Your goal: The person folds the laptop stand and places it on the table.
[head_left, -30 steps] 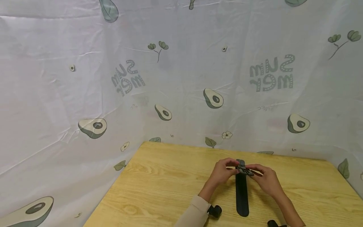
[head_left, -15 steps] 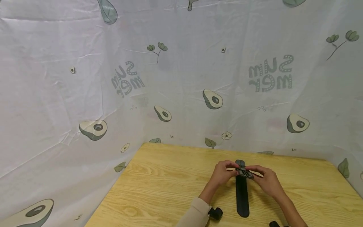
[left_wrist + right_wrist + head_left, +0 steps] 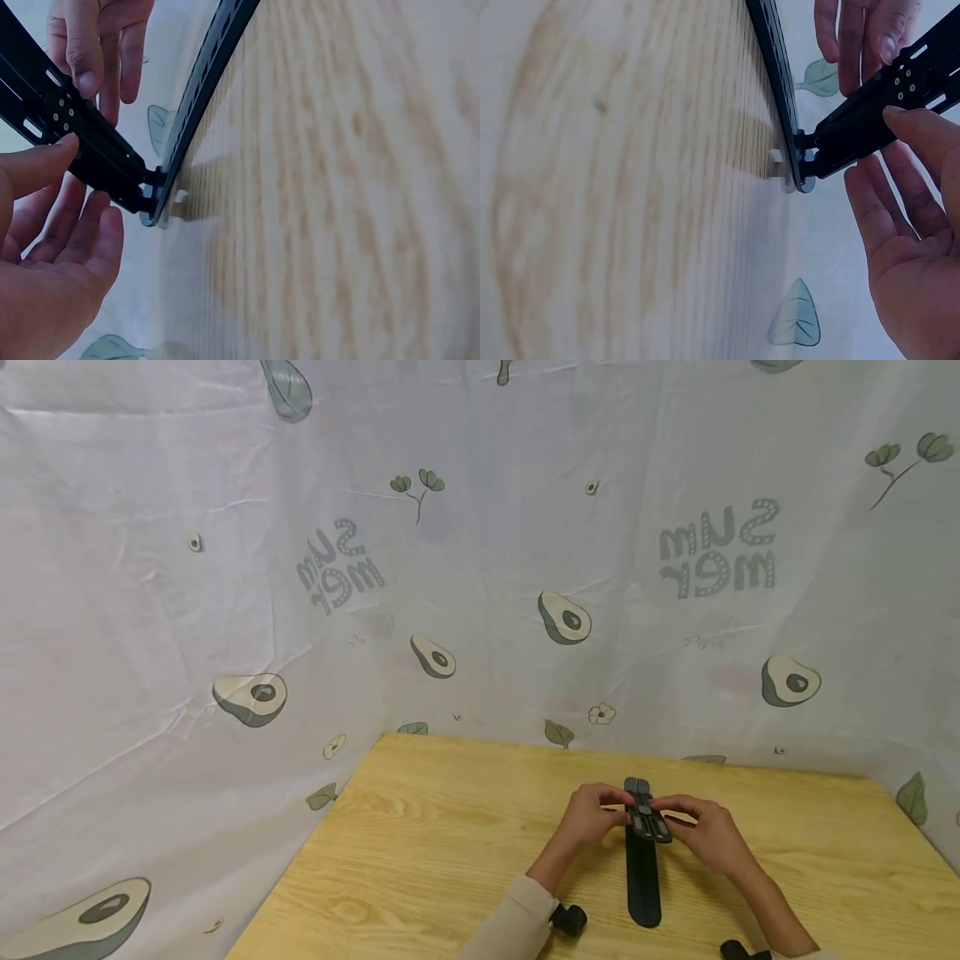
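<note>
A black folding stand lies on the table in the head view, its long flat base (image 3: 643, 885) pointing toward me. Its slotted, riveted upper arm (image 3: 647, 820) is raised at an angle from a hinge at the far end. My left hand (image 3: 588, 817) pinches the arm's left edge between thumb and fingers. On the other edge, my right hand (image 3: 708, 837) pinches it the same way. Both wrist views show the thumbs near the rivets of the arm (image 3: 94, 139) and the hinge (image 3: 806, 157) joining it to the base. Some fingertips are hidden behind the arm.
The stand is on a wood-grain table (image 3: 450, 852). Behind and to the left hangs a pale cloth (image 3: 480, 568) printed with avocados and leaves. A black wrist device (image 3: 567, 920) sits at the left cuff, and another (image 3: 738, 950) at the right wrist.
The stand's upper arm has swung down toward me, and more of its slotted face shows in the head view. Both hands keep their hold on it; the base stays about where it was.
</note>
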`<state>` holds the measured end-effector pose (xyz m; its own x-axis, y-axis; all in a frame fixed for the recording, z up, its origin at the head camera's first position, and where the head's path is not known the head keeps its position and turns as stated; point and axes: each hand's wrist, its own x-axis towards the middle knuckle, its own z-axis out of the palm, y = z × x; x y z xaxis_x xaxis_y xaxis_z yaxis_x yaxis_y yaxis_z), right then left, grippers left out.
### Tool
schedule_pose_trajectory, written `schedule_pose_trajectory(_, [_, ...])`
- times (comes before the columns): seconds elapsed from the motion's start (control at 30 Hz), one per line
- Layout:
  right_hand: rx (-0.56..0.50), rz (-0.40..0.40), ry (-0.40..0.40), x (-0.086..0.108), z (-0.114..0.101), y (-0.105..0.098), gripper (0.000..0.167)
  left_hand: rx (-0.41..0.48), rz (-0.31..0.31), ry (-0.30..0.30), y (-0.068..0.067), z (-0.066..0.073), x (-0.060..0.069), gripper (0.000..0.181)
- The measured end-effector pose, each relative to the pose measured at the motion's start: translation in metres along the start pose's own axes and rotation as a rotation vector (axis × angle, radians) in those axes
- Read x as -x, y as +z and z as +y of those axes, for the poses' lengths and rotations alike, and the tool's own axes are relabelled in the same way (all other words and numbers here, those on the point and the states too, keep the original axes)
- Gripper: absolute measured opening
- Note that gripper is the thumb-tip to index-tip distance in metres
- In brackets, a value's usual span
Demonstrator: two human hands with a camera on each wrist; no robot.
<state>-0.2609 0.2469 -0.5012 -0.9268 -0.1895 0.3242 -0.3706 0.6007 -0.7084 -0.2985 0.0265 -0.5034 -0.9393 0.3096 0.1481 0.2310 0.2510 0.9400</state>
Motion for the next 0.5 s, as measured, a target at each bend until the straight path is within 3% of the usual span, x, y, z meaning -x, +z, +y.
schedule_pose_trajectory(0.5, [-0.022,-0.037,0.061,0.0016,-0.0023,0.0018,0.026,-0.037,0.010,0.023,0.0009,-0.0039,0.0053,0.014])
